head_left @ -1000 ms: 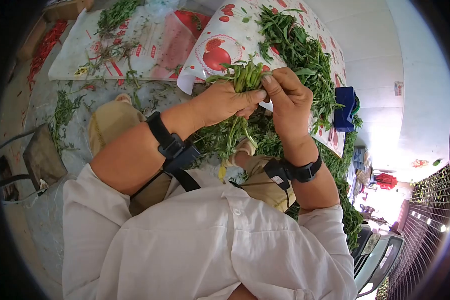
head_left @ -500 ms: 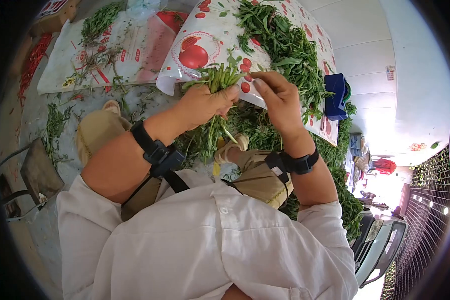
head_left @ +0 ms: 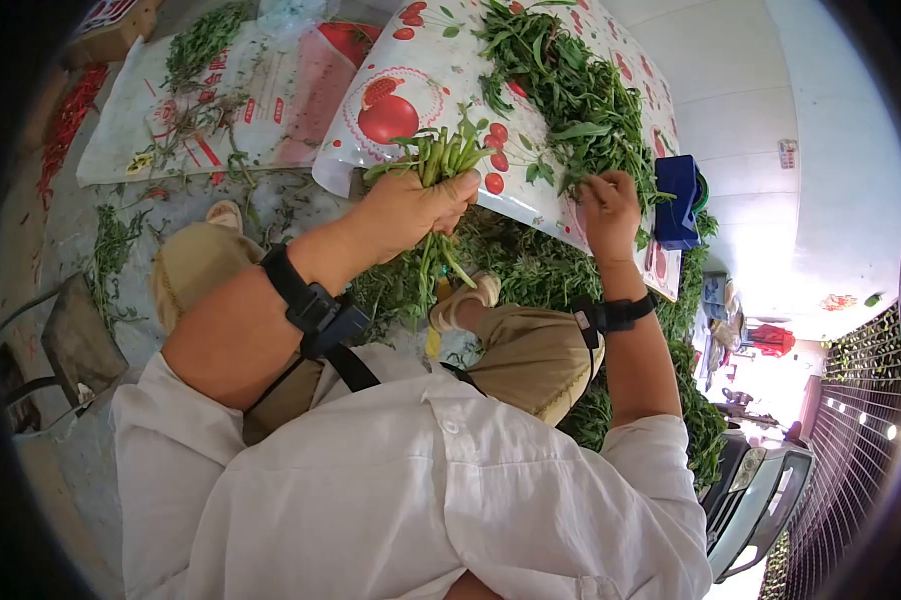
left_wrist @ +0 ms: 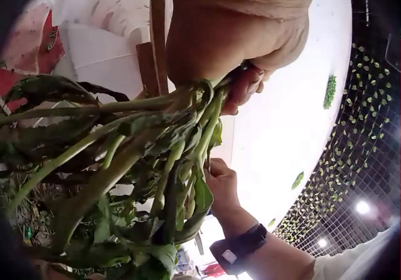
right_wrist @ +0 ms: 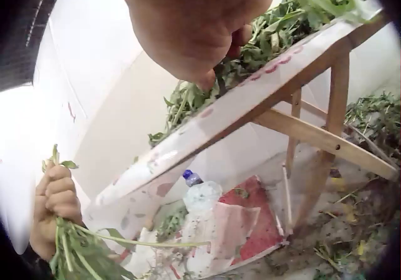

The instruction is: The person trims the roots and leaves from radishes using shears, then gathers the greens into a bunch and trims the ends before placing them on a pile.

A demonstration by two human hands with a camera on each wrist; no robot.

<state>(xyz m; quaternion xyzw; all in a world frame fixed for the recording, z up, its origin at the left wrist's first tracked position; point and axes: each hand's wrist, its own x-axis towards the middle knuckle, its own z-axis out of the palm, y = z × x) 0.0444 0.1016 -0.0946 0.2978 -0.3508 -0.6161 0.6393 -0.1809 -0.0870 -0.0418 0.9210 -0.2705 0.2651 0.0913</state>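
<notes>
In the head view my left hand [head_left: 409, 212] grips a bunch of leafy green stems [head_left: 445, 158] round its middle. The stem ends stick up above the thumb, and the leafy part hangs below the fist; the left wrist view shows these drooping leaves [left_wrist: 156, 186] close up. My right hand [head_left: 613, 218] is at the near edge of a pile of the same greens [head_left: 593, 110], its bent fingertips among the leaves. Whether those fingertips pinch a stem I cannot tell. The pile lies on a low table with a fruit-print cover [head_left: 461, 85].
A blue box [head_left: 678, 200] sits at the table's right edge. Loose greens cover the floor under the table. Wooden legs [right_wrist: 326, 142] support the tabletop. Left of it lies a printed white-and-red sheet [head_left: 261, 130] with scattered greens; red peppers [head_left: 71, 130] lie farther left.
My right hand has left the top of the bunch and moved right to the pile on the table. The left hand shifted left with the bunch earlier and now stays put.
</notes>
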